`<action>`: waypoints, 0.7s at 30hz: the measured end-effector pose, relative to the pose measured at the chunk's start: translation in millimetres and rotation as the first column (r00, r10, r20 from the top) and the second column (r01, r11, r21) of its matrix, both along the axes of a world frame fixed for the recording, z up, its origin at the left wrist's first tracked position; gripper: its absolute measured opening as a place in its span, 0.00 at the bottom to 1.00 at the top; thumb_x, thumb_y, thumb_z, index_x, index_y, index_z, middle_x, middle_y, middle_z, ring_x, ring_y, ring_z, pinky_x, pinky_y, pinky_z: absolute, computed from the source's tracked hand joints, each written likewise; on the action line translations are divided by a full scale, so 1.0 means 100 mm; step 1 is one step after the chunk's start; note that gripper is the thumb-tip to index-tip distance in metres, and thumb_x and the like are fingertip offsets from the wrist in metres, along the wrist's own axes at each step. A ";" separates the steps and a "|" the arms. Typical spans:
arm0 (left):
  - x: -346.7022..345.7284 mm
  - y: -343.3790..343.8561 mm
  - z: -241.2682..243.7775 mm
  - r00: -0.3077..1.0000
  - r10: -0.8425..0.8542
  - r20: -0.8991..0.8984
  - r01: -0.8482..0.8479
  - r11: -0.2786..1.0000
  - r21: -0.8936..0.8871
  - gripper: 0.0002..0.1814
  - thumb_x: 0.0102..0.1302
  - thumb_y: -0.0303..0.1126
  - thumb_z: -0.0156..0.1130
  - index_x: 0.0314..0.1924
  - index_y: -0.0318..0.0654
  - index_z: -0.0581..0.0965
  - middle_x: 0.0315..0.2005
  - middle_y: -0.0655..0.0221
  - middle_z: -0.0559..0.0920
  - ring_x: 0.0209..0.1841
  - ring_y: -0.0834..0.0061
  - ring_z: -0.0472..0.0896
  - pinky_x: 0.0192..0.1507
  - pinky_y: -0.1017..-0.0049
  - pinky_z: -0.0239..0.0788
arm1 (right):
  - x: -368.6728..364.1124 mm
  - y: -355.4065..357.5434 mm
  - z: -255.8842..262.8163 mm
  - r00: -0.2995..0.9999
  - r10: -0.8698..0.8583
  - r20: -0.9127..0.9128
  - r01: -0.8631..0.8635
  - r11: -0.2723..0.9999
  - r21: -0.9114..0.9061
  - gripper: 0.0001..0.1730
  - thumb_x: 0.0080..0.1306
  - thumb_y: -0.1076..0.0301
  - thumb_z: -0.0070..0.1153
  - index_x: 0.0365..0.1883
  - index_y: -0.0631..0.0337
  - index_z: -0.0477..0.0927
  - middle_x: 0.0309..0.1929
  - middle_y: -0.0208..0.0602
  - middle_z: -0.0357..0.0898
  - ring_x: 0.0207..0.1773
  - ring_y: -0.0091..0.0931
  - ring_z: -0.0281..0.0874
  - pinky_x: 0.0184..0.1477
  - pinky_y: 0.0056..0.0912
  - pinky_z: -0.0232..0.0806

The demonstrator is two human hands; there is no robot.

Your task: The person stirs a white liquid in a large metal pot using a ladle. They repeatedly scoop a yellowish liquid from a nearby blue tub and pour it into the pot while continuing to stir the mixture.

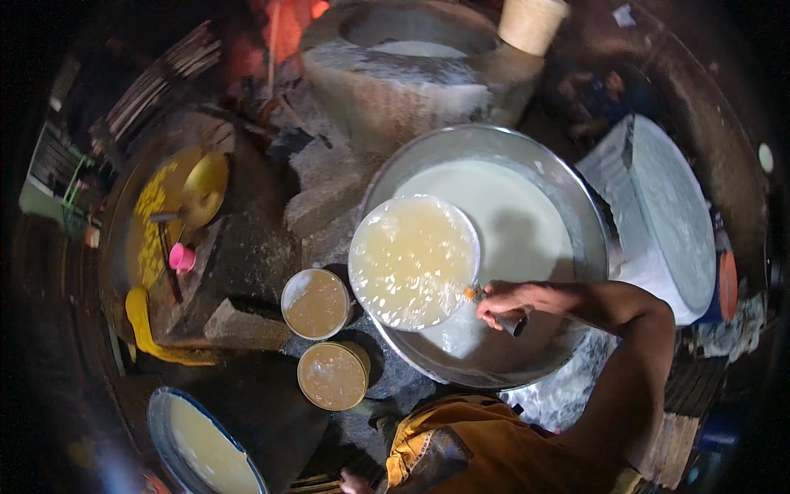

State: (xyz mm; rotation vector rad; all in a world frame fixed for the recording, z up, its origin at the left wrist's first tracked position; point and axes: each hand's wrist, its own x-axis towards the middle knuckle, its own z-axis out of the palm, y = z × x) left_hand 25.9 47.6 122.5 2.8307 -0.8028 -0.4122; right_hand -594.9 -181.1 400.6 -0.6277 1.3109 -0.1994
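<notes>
My right hand [498,304] is closed around the handle of a large round dipper [415,264]. Cloudy pale-yellow liquid with glinting ripples fills the dipper. It hangs over the left side of a wide metal vat [592,204], which holds a milky white liquid. The handle's dark flared end [515,323] sticks out below my fist. At the bottom edge, a small bit of skin [355,481] shows beside my yellow shirt; it may be my left hand, but its fingers and anything in them cannot be made out.
Two buckets [316,304] of brownish liquid stand left of the vat. A stone-like well [395,92] rises behind it. Farther left, a wide pan [139,309] holds yellow pieces, with a pink cup [182,257] nearby. A cloth-covered container [673,216] stands right; a blue-rimmed basin [203,444] sits lower left.
</notes>
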 end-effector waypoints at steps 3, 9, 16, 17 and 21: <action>-0.25 -0.06 0.02 0.932 -0.351 -0.092 0.358 0.846 0.396 0.27 0.60 0.57 0.55 0.37 0.36 0.80 0.32 0.53 0.82 0.33 0.55 0.79 0.36 0.60 0.71 | -0.64 0.17 -0.24 0.987 -0.137 -0.078 0.135 0.990 -0.041 0.11 0.54 0.70 0.50 0.13 0.61 0.72 0.13 0.34 0.72 0.17 0.25 0.72 0.21 0.30 0.63; -0.61 -0.56 0.52 0.631 -0.306 -0.713 0.373 0.925 -0.067 0.15 0.62 0.43 0.59 0.38 0.38 0.78 0.24 0.63 0.79 0.30 0.64 0.77 0.31 0.69 0.70 | -1.23 0.32 -1.51 0.702 -0.710 0.056 0.709 0.704 0.046 0.10 0.55 0.76 0.54 0.15 0.64 0.70 0.15 0.38 0.71 0.17 0.29 0.71 0.19 0.32 0.63; -1.05 -1.45 0.91 0.807 -0.355 -0.473 0.371 0.927 -0.063 0.16 0.60 0.37 0.60 0.45 0.38 0.75 0.41 0.50 0.75 0.45 0.56 0.74 0.47 0.60 0.66 | -1.28 0.04 -2.49 0.395 -0.899 0.190 0.903 0.418 0.097 0.07 0.55 0.77 0.53 0.21 0.66 0.69 0.15 0.38 0.70 0.16 0.28 0.70 0.18 0.34 0.65; -1.11 -1.56 0.95 0.799 -0.410 -0.440 0.432 0.900 -0.054 0.16 0.59 0.37 0.61 0.46 0.37 0.75 0.43 0.48 0.75 0.47 0.55 0.74 0.49 0.58 0.65 | -1.28 -0.02 -2.56 0.369 -0.912 0.182 0.920 0.386 0.071 0.07 0.55 0.77 0.53 0.20 0.65 0.69 0.15 0.38 0.70 0.16 0.28 0.70 0.18 0.34 0.65; -1.25 -1.68 1.32 -0.217 -0.976 -0.018 0.835 -0.195 0.514 0.23 0.63 0.36 0.57 0.54 0.32 0.67 0.51 0.46 0.70 0.51 0.54 0.73 0.54 0.62 0.65 | -1.10 -0.29 -2.70 0.270 -0.933 0.238 0.953 0.294 0.069 0.05 0.55 0.77 0.53 0.24 0.66 0.69 0.15 0.38 0.70 0.16 0.27 0.70 0.17 0.35 0.66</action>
